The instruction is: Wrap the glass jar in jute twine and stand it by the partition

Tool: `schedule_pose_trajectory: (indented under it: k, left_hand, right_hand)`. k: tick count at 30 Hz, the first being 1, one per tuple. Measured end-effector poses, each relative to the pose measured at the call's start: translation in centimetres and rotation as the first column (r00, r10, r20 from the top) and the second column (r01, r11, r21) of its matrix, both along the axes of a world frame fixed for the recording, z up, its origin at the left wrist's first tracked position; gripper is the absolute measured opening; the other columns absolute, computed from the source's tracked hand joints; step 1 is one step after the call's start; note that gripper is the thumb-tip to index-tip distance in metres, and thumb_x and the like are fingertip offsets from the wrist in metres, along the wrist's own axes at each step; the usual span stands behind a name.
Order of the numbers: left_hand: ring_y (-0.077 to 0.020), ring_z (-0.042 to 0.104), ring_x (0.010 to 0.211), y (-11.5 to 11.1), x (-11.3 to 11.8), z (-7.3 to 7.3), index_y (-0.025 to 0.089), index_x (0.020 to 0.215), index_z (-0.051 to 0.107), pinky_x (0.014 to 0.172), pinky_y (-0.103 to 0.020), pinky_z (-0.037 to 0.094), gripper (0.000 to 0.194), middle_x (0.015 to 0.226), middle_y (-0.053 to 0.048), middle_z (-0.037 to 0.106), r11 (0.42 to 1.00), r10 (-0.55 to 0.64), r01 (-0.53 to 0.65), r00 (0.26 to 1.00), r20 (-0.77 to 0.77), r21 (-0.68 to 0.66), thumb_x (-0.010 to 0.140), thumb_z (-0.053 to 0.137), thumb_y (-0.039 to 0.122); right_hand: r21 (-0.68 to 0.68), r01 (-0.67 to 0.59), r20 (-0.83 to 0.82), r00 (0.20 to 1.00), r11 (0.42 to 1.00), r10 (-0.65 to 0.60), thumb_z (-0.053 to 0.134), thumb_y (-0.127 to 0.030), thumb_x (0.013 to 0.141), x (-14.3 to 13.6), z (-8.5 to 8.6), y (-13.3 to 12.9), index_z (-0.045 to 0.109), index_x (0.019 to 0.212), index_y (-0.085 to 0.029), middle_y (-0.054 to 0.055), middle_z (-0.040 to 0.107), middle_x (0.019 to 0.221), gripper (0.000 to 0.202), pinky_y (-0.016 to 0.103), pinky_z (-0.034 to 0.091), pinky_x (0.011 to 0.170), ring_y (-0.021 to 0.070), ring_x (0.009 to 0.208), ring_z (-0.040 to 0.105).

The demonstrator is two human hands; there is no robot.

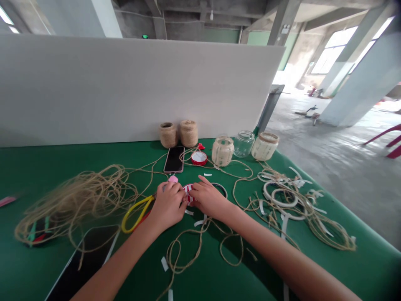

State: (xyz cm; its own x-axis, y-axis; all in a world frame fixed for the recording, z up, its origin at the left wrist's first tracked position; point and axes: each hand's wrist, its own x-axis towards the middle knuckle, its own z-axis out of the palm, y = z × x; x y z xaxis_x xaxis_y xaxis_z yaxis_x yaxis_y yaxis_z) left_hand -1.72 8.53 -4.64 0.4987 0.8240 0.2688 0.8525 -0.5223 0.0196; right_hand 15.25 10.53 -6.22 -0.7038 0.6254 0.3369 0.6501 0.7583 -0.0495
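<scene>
My left hand [171,202] and my right hand [206,196] meet at the middle of the green table. Between them is a small round red-and-white striped piece [189,193], gripped by the fingers of both hands and partly covered by them. Just behind my right hand shows the edge of a tape roll [223,189]. Yellow-handled scissors [128,217] lie beside my left wrist, their blades hidden near the hand. Twine [200,242] trails in loops below the hands, among small white tape scraps [164,263].
Two twine-wrapped jars [189,133], a phone [174,159], a red-rimmed lid [199,157] and glass jars [243,144] stand or lie toward the white panel [131,88]. A twine heap [90,196] is left; tape rolls [284,198] and tangled twine are right. A dark tablet [87,259] lies front left.
</scene>
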Motion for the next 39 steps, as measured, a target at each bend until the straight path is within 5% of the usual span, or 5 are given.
schedule_pose_trajectory:
  k: [9, 20, 31, 39]
  left_hand:
    - [-0.0248, 0.051, 0.092, 0.5, -0.1, -0.3, 0.022, 0.069, 0.062, 0.079, -0.043, 0.036, 0.017, 0.087, -0.004, 0.061, 0.977, 0.155, -0.139, 0.984, 0.087, -0.160, 0.079, 0.048, 0.024]
    - [-0.0252, 0.049, 0.092, -0.4, 0.4, 0.1, 0.018, 0.078, 0.060, 0.088, -0.046, 0.030, 0.015, 0.089, -0.009, 0.059, 0.994, 0.015, -0.012, 0.999, -0.029, 0.108, 0.080, 0.045, 0.021]
    - [-0.0223, 0.051, 0.091, 0.1, -0.4, -0.1, 0.021, 0.072, 0.061, 0.082, -0.042, 0.033, 0.021, 0.087, -0.005, 0.060, 0.997, 0.054, -0.050, 0.996, 0.068, -0.055, 0.083, 0.044, 0.024]
    - [-0.0228, 0.051, 0.091, 0.9, -2.1, 0.4, 0.023, 0.073, 0.065, 0.085, -0.045, 0.029, 0.022, 0.086, -0.004, 0.061, 0.999, -0.030, 0.031, 0.999, -0.037, 0.026, 0.084, 0.046, 0.026]
  right_hand:
    - [-0.040, -0.024, 0.017, 1.000, 0.999, 0.025, 0.060, -0.023, 0.078, 0.2, 0.4, 0.2, 0.059, 0.086, -0.017, 0.002, 0.058, 0.083, 0.010, 0.040, 0.022, 0.106, 0.0171, 0.085, 0.057]
    - [-0.052, -0.026, 0.006, 1.000, 0.998, 0.026, 0.057, -0.019, 0.079, 0.3, 0.5, 0.2, 0.057, 0.084, -0.016, 0.003, 0.058, 0.083, 0.005, 0.040, 0.022, 0.106, 0.0173, 0.086, 0.057]
    - [-0.077, -0.036, -0.002, 0.999, 0.996, 0.036, 0.058, -0.020, 0.079, 0.4, 0.6, 0.2, 0.059, 0.087, -0.016, 0.003, 0.058, 0.085, 0.009, 0.041, 0.023, 0.105, 0.0168, 0.088, 0.057]
    - [-0.076, -0.026, 0.007, 1.000, 0.997, 0.026, 0.060, -0.025, 0.079, 0.4, 0.7, 0.2, 0.060, 0.086, -0.017, 0.003, 0.058, 0.083, 0.011, 0.041, 0.025, 0.105, 0.0173, 0.086, 0.057]
